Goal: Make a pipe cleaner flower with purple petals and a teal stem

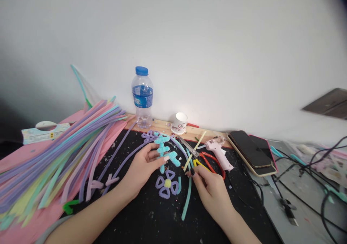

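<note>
The left hand (142,168) pinches a turquoise shape (163,150); whether the right hand (213,186) grips is unclear; foreground mat (146,220) lies open.

Bent fuzzy piece (163,150): turquoise | flower (168,183): purple petals, yellow centre | scissors (194,152): red handle, seemingly some yellow | glue gun (220,154) near far right corner of mat (146,218): pale pink | mat: black, pale-flecked

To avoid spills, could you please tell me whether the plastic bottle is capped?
Capped: a blue cap sits atop the bottle.
</note>
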A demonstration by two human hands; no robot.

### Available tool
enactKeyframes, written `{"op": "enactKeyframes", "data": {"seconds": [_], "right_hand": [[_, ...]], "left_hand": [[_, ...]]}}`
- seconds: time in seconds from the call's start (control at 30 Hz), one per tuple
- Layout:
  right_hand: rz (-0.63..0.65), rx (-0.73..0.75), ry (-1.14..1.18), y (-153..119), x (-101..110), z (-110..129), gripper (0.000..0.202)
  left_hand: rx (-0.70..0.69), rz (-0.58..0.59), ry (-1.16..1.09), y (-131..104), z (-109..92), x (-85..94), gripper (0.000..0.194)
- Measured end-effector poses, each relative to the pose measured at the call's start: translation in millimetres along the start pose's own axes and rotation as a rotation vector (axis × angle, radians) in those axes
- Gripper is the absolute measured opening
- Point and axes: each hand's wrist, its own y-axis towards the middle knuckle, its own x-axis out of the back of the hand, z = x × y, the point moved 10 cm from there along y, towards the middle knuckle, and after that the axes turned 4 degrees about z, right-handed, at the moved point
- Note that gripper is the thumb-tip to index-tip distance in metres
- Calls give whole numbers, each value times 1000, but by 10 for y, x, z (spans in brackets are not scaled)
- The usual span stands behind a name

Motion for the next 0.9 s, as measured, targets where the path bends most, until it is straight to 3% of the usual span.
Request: {"op": "enactKeyframes", "data": {"seconds": [0.9], "right_hand": [[27,6,-41,16,3,-2,28]], "left_hand": [[7,23,-8,-1,37,-21,33]]}}
